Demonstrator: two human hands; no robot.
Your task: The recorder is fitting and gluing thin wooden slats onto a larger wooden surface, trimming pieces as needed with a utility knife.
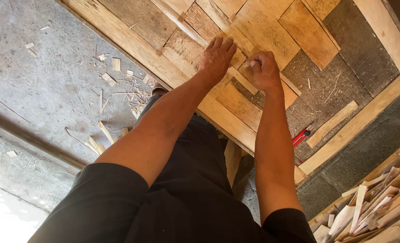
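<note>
wood mosaic panel [263, 31] on the counter roughly half covered, dark backing [344, 49] bare at right; left hand [217, 56] presses flat, fingers spread, right hand [265, 69] pinches a thin strip [242, 81] at the centre gap.

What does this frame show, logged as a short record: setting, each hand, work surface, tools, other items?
setting: workshop with a concrete floor littered with wood chips
left hand: flat, palm down, pressing on the wooden panel pieces
right hand: curled in a fist over a thin wood strip; what it grips cannot be told
work surface: framed panel partly filled with fitted wood pieces over a grey backing
tools: red-handled tool lying on the backing
other items: loose plank on the backing; pile of wood offcuts at lower right
</note>
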